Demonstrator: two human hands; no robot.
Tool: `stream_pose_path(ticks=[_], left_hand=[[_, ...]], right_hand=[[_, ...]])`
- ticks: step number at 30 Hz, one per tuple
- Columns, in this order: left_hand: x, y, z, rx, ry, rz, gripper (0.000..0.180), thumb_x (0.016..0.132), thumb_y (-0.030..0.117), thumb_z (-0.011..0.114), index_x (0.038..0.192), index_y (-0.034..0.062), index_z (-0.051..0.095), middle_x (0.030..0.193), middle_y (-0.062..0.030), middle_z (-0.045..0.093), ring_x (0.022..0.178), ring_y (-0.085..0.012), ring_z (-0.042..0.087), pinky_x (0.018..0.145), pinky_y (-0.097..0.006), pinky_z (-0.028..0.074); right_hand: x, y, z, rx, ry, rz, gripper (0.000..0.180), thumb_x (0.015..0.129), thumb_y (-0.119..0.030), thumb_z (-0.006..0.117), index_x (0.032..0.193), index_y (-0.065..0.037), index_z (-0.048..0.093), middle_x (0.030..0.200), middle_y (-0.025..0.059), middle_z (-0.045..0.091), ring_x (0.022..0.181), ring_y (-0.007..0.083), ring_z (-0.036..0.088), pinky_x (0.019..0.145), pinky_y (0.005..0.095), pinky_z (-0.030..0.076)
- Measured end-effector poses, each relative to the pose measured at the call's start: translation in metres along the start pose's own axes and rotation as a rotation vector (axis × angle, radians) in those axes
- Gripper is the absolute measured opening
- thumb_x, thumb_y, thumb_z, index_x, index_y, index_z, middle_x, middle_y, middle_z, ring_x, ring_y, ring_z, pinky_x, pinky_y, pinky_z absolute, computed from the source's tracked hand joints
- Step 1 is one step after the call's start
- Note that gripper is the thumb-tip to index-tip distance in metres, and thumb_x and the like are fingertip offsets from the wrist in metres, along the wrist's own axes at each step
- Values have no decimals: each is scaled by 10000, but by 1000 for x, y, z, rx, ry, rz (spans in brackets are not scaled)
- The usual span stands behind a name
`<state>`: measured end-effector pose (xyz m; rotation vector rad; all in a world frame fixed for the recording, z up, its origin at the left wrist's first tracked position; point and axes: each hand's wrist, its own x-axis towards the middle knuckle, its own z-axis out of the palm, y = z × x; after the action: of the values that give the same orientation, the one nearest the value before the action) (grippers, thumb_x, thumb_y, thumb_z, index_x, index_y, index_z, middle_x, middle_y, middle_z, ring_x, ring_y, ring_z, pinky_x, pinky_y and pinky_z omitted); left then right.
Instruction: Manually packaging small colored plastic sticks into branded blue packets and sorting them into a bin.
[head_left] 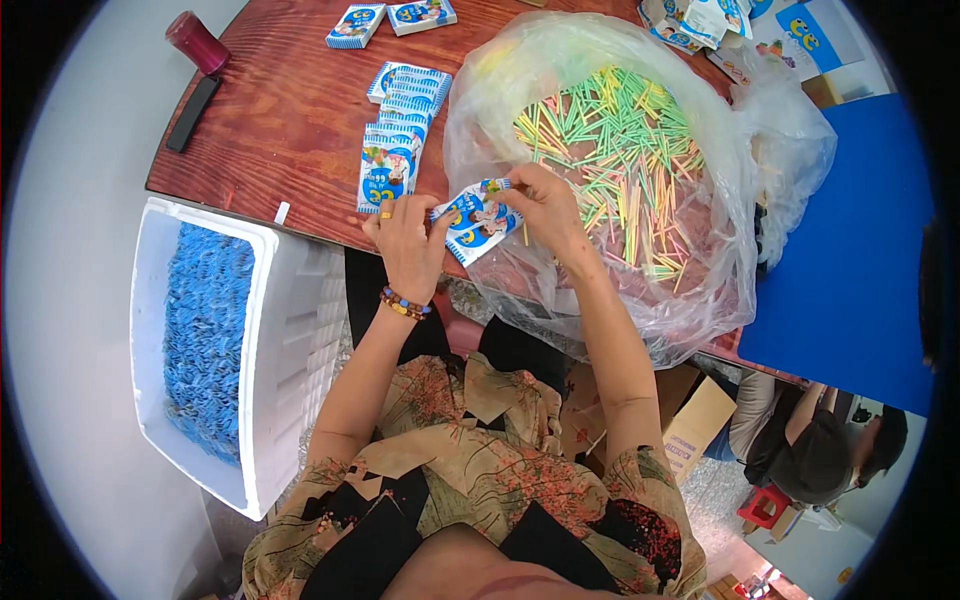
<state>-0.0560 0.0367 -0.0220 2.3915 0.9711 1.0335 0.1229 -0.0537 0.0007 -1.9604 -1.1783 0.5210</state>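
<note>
A small flat paper packet, blue and white with a cartoon print, is held between both hands just above the near edge of the reddish-brown wooden table. The left hand is closed on the packet's left end, with thumb and fingers pinched together; a ring and a beaded bracelet are worn on this hand. The right hand is closed on the upper right end of the packet, the fingertips curled over its edge. Whether anything else is pinched in the right hand's fingers cannot be told.

The long axis of the packet runs roughly from left to right, slightly tilted, so that its right end points toward the large clear plastic bag. This bag lies open just beside the right hand, touching or nearly touching the wrist, and it is filled with thin sticks in green, yellow and pink. The sticks are therefore nearer to the right hand than to the left, and they lie ahead and to the right of the packet.

A row of overlapping packets of the same kind is laid on the table just beyond the left hand, nearer to that hand. A white foam box holding blue items stands lower down, to the left of the person, well apart from the packet.
</note>
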Motion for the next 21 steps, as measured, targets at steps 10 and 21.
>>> stream_pose_path(ticks=[10,21], left_hand=[[13,13,-11,-1092,-152,-567,93,831,54,694,872,-16,648,741,-14,647,638,-25,558,584,-184,460],[1,22,-4,-1221,-64,-714,135,857,51,661,929,-62,675,844,-40,676,697,-51,598,622,-198,486]], right_hand=[[-9,-20,2,767,-156,4,68,862,-52,634,911,-5,632,792,-13,626,710,31,533,628,208,430],[-24,-30,-7,626,-72,68,94,842,-74,659,858,15,686,707,-16,636,666,13,525,581,200,427]])
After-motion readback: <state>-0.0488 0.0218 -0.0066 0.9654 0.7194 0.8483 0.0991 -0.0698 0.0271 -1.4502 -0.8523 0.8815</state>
